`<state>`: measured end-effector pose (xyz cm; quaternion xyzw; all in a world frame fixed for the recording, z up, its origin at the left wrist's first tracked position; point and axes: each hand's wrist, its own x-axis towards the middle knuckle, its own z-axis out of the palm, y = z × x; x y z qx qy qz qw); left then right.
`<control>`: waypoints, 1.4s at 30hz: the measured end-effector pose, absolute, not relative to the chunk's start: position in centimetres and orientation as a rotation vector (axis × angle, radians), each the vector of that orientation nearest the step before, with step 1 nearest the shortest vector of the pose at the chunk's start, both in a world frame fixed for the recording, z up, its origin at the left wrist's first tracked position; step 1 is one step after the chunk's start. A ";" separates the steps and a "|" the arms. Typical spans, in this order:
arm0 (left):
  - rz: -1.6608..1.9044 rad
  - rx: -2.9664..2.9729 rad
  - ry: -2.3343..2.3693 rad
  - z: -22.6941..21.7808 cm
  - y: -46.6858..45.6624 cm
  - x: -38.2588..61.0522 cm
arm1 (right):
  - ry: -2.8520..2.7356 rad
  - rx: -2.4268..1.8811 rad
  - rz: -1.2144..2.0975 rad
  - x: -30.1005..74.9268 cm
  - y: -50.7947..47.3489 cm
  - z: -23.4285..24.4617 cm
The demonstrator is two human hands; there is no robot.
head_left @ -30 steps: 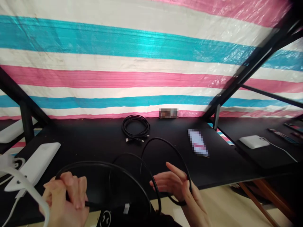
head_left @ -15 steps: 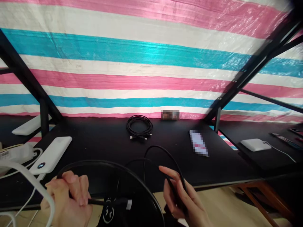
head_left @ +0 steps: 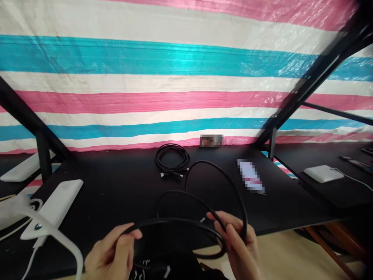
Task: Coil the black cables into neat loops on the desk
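Observation:
A loose black cable (head_left: pixel 175 221) runs in loops between my two hands, over the front edge of the table. My left hand (head_left: pixel 113 251) is closed on one stretch of it, thumb and forefinger pinching. Below that hand hangs a dark plug with a pale metal tip (head_left: pixel 166 271). My right hand (head_left: pixel 240 243) grips the loops at the other side, fingers wrapped round them. Behind the hands, a second black cable (head_left: pixel 171 157) lies coiled on the table, its plugs toward me.
On the left lie a white power bank (head_left: pixel 62 206) and a blurred white cord (head_left: pixel 55 229) in the foreground. A blurred-out flat item (head_left: pixel 250 175) lies to the right. Another white device (head_left: pixel 323 174) sits on the neighbouring table. Black frame bars (head_left: pixel 291 97) slant up at both sides.
My left hand has moved right and its grip has turned, with the plug end now lower. My right hand has shifted slightly right and up, and the loops it holds stand higher.

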<state>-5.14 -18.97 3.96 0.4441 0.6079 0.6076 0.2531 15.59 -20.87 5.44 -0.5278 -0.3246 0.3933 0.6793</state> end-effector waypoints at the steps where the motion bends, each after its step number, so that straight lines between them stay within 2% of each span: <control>1: 1.635 1.214 1.638 4.4 -18.5 -4.6 | -0.761 -1.200 0.875 15.4 -20.9 5.2; 5: 1.605 1.287 1.565 5.6 -16.9 -2.6 | -0.886 -1.287 0.898 15.3 -20.6 4.1; 11: 1.830 1.712 1.474 5.3 -14.5 -2.5 | -1.319 -1.361 0.713 16.5 -17.9 3.7; 14: 1.693 1.906 1.492 5.1 -12.9 -3.0 | -1.495 -1.344 0.677 17.6 -16.9 4.3; 18: 1.328 2.006 1.278 4.7 -11.5 -3.3 | -1.696 -1.151 0.949 18.0 -16.2 5.8; 21: 1.208 2.028 1.101 4.1 -11.2 -3.0 | -1.740 -0.961 1.185 17.2 -15.9 6.7; 26: 1.373 1.774 1.265 3.4 -11.4 -2.3 | -1.721 -0.973 1.235 16.4 -15.8 6.9; 33: 1.295 1.200 1.223 4.1 -12.7 -2.2 | -1.469 -1.221 0.716 16.9 -15.2 6.9; 38: 1.386 0.569 1.040 5.0 -12.8 -2.1 | -1.241 -1.243 1.130 15.4 -15.1 5.6; 42: 1.368 0.484 1.011 5.0 -13.5 -1.8 | -0.729 -1.152 1.261 14.1 -15.4 4.1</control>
